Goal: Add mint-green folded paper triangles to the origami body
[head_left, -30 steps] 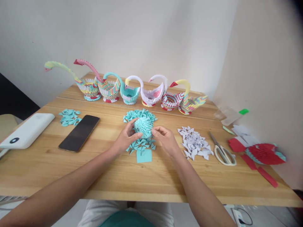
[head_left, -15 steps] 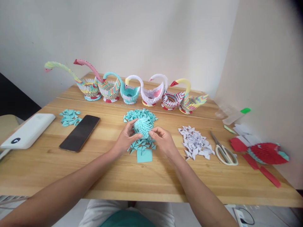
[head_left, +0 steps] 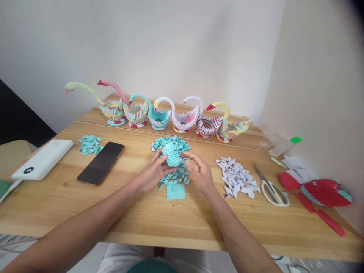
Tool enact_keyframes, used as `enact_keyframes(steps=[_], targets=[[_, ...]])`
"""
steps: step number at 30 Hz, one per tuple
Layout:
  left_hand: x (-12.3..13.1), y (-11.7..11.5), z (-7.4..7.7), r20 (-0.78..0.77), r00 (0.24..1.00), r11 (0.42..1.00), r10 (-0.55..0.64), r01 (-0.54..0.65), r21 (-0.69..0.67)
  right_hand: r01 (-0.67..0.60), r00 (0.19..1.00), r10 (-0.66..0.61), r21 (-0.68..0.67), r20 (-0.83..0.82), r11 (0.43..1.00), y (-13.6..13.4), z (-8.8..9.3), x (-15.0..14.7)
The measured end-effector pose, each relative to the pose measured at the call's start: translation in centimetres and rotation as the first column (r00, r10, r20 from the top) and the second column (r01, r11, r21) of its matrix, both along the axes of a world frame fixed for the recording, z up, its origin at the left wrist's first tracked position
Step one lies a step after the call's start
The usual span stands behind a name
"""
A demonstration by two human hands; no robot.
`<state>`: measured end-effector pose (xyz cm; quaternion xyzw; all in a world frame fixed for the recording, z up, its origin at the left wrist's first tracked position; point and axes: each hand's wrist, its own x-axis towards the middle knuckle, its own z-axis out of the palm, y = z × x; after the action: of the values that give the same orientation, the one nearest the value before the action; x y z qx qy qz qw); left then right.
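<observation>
A rounded turquoise 3D origami body (head_left: 172, 154), built of many folded paper units, is held tilted above a heap of loose turquoise units (head_left: 179, 142). My left hand (head_left: 153, 170) grips it from the left and below, fingers behind and thumb at its lower side. At its right edge is my right hand (head_left: 200, 170), with the index finger on the rim and the thumb bent just below. Whether a small unit sits between those fingertips cannot be made out. Under the hands, a flat turquoise paper square (head_left: 175, 192) lies on the wooden table (head_left: 159, 223).
Several finished paper swans (head_left: 160, 118) stand in a row along the back. To the left are a phone (head_left: 101, 163), a white power bank (head_left: 42, 159) and more turquoise units (head_left: 90, 144). White units (head_left: 236, 177), scissors (head_left: 273, 187) and a red paper model (head_left: 325, 192) lie to the right.
My right thumb has come away from the origami body's face, and the fingers have spread a little. My left hand has turned the body slightly. The whole view has shifted a little.
</observation>
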<state>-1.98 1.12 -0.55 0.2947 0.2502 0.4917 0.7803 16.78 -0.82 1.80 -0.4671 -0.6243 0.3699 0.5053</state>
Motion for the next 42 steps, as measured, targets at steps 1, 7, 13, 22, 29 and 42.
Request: enact_keyframes(steps=[1, 7, 13, 22, 29, 42], targets=[[0.1, -0.1, 0.0, 0.009, 1.0, 1.0, -0.013, 0.013, -0.007, -0.003, 0.999, 0.002, 0.02, 0.039, 1.0, -0.1, 0.0, -0.1], [0.3, -0.7, 0.6, 0.018, 1.0, 0.999, -0.02, 0.02, -0.035, -0.024, 0.987, 0.01, 0.083, 0.159, 0.996, -0.1, -0.2, -0.7], [0.3, -0.8, 0.3, 0.016, 1.0, 0.999, -0.025, 0.026, -0.026, -0.038, 0.981, 0.016, 0.113, 0.195, 0.993, 0.1, -0.9, -0.7], [0.5, -0.8, -0.3, 0.073, 0.997, 0.999, -0.023, 0.025, -0.038, -0.046, 0.936, -0.061, 0.292, 0.347, 0.955, 0.0, -0.9, -1.1], [0.5, -0.7, -0.1, 0.078, 0.997, 0.998, -0.022, 0.027, -0.065, -0.031, 0.942, -0.066, 0.282, 0.329, 0.959, 0.2, -1.3, -0.9], [0.2, -0.6, 0.2, 0.039, 0.997, 0.995, -0.068, 0.071, -0.073, 0.005, 0.948, -0.1, 0.298, 0.303, 0.954, 0.3, -1.5, -0.3]])
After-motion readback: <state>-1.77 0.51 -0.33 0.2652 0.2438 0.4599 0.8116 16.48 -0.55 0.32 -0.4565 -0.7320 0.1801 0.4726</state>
